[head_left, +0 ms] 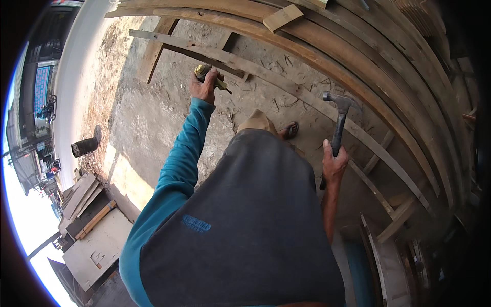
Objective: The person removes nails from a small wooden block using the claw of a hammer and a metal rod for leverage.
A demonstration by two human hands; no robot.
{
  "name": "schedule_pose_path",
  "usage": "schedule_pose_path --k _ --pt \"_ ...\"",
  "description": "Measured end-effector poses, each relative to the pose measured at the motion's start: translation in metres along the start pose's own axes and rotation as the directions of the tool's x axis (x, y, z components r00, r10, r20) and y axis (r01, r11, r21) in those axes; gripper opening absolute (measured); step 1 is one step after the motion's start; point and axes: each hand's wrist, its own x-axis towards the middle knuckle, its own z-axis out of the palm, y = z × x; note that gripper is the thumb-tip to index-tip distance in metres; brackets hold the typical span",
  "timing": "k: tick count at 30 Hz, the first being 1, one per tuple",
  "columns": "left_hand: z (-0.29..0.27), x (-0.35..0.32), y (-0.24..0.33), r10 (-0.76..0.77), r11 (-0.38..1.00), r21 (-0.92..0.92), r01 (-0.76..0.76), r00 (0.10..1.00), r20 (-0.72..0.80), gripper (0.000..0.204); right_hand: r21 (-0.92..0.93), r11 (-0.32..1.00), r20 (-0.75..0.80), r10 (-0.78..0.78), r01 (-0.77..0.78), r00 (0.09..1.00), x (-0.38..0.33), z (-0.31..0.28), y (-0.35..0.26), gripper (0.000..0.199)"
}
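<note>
Both hands were closed around tools, held out ahead of the body and well apart. By the left hand (203, 89), at the end of a teal sleeve (185, 140), a yellow-and-black tool (201, 71) was gripped, its thin dark tip pointed to the right; its exact kind could not be told. By the right hand (335, 163), its fingers wrapped about the dark handle, a claw hammer (339, 125) was held with its head pointed away from the body. The hammer's head was seen across a narrow wooden strip (276, 81), though whether the two touched could not be told.

The strip was laid slantwise over shorter pieces of wood, near several long beams (238, 19), on which a small wooden block (283, 18) was rested. The dirt ground (171, 115) was strewn with twigs and scraps near the beams. A sandalled foot (291, 130) was shown between the hands, just beyond the dark shirt front (250, 204). To the left, a black cylindrical container (84, 147) was seen near a pile of boards (84, 197), and the ground there was partly sunlit.
</note>
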Motion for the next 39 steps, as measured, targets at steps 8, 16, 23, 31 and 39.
schedule_pose_path --k 8,16,23,31,39 --pt "-0.061 0.043 -0.022 -0.015 0.989 0.142 0.04 0.984 -0.177 0.03 -0.212 0.969 0.211 -0.083 0.128 0.974 -0.012 0.029 -0.032 0.035" --pt "-0.111 0.027 -0.089 -0.186 0.981 0.003 0.192 0.959 -0.216 0.026 -0.417 0.732 0.489 -0.32 0.539 0.812 0.051 0.115 -0.158 0.038" --pt "-0.177 0.004 -0.155 -0.25 0.967 -0.032 0.254 0.906 -0.341 0.032 -0.425 0.375 0.738 -0.383 0.824 0.555 0.109 0.217 -0.308 0.043" --pt "-0.269 -0.012 -0.147 -0.329 0.942 -0.244 0.23 0.769 -0.548 0.035 -0.499 0.166 0.866 0.061 0.851 0.496 0.129 0.247 -0.392 0.043" --pt "-0.255 0.021 -0.105 -0.224 0.964 -0.244 0.108 0.823 -0.522 0.035 -0.541 0.239 0.829 -0.012 0.806 0.56 0.122 0.244 -0.348 0.045"
